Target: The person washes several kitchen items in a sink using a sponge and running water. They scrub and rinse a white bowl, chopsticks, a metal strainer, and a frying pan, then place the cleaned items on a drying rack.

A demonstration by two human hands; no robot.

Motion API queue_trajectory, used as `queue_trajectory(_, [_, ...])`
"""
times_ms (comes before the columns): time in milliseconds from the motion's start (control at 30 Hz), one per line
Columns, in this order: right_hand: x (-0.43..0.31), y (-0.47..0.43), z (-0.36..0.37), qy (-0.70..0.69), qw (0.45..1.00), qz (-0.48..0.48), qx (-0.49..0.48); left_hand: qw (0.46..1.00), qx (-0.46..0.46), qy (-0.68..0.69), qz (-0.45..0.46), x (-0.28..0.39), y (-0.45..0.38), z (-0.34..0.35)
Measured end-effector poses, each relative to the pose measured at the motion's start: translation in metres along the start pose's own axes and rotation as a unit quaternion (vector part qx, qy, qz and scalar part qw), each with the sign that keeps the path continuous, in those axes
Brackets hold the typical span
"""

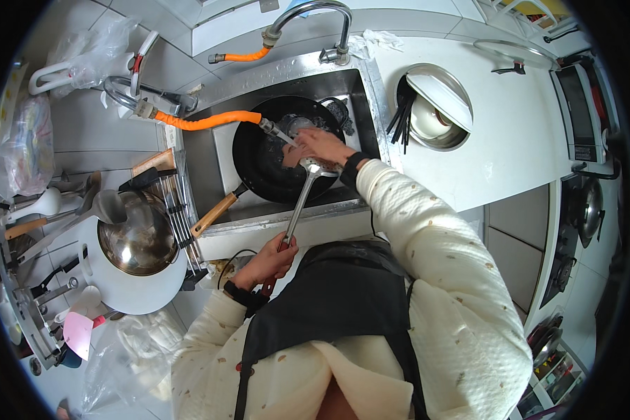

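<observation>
My left hand [265, 262] grips the red-brown handle of a steel skimmer [305, 197], whose perforated head is over a black wok [257, 168]. At that head, my right hand [323, 146] presses a pinkish-brown cloth [292, 156]; its fingertips are blurred and partly hidden. Water runs from the metal nozzle of an orange faucet hose [210, 120] onto the area by the right fingers. Wet and a little sudsy inside, the wok sits in a stainless steel sink [370, 100]. Its wooden handle [212, 216] points toward the near left rim.
A steel pot [454, 142] with a white dish, bowl and black chopsticks stands on the right counter [504, 131]. A second faucet [341, 31] rises behind the sink. At left are a metal wok lid [136, 236], a white cutting board [142, 294] and a utensil rack [26, 320].
</observation>
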State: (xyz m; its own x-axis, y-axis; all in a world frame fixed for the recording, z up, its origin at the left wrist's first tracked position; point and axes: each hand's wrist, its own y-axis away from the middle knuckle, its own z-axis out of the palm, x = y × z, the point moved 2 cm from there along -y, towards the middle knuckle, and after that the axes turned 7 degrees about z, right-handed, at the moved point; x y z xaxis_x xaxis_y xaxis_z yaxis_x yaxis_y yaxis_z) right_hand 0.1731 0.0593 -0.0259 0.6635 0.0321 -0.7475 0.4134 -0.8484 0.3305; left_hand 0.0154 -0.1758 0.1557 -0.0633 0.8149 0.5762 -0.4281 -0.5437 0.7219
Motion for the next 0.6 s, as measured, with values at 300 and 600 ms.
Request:
queue_trajectory(300, [-0.054,0.073,0.008,0.176,0.975,-0.048,0.13,1.0,-0.015,-0.012,-0.014,0.001,-0.002,-0.014])
queue_trajectory(600, [0.052,-0.012,-0.005,-0.339,0.896,0.216,-0.189,0.994,0.039,-0.096,0.024,0.001,0.01,-0.028])
